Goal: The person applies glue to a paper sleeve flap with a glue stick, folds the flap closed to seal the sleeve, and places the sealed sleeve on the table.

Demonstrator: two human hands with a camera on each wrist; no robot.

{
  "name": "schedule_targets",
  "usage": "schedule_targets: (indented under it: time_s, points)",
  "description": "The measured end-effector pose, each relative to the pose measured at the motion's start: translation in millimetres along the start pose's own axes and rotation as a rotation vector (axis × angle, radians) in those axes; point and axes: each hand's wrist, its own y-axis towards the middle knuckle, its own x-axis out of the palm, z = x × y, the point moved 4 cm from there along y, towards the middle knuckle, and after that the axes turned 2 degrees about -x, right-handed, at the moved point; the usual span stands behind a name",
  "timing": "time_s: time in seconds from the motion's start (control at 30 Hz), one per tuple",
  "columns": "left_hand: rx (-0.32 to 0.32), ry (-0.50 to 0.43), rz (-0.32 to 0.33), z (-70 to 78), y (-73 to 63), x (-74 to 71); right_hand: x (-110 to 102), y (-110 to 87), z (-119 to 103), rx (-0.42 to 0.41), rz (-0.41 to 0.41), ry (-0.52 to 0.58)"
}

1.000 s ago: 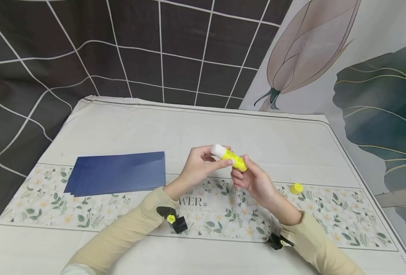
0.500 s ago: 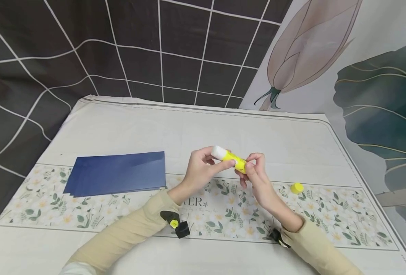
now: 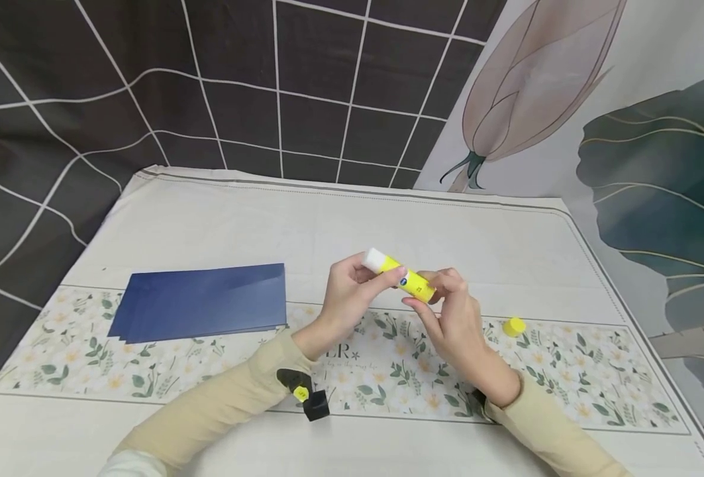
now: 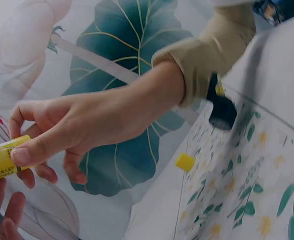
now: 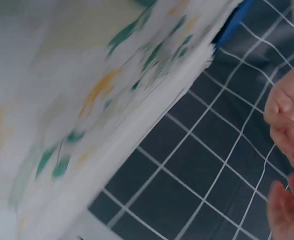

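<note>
My left hand [image 3: 347,293] grips a yellow glue stick [image 3: 412,283] around its middle, thumb across the barrel. The stick is uncapped and tilted, its white end up to the left, held above the tablecloth. At the lower end my right hand [image 3: 457,324] pinches the base between thumb and fingers. The left wrist view shows the right hand's thumb pressed on the yellow barrel [image 4: 1,162]. Off to the right, the yellow cap [image 3: 514,326] stands on the cloth. Only a sliver of the glue stick shows in the right wrist view, at its right edge.
A small stack of dark blue paper sheets [image 3: 208,301] lies on the left of the table, slightly fanned. The white tablecloth [image 3: 256,218] has a floral band. Behind it hang a dark gridded curtain [image 3: 316,86] and a leaf-print cloth [image 3: 667,179].
My right hand has shifted and turned its grip at the glue stick's base, and the barrel has rotated to show a blue logo. The left hand stays nearly in place.
</note>
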Motion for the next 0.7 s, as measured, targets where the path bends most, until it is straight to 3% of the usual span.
schedule_targets:
  time_s: [0.2,0.33,0.43,0.5,0.57,0.7]
  points:
    - [0.122,0.111,0.001,3.7,-4.2,-5.2,-3,-1.7,7,0.333,-0.140,0.604]
    - [0.168,0.123,-0.010,2.7,-4.4,-6.4,-3,-1.9,14,0.490,-0.251,0.881]
    - [0.165,0.108,-0.018,1.6,-4.4,-6.9,-3,-3.7,16,0.576,-0.322,0.964]
    - [0.158,0.101,-0.027,1.0,-5.2,-6.7,-3,-4.8,17,0.593,-0.323,0.981]
    - [0.155,0.095,-0.032,0.9,-6.3,-6.5,-4,-4.8,16,0.559,-0.284,0.977]
    - [0.152,0.086,-0.034,0.1,-8.0,-6.2,-6,-3.0,11,0.413,-0.146,0.927]
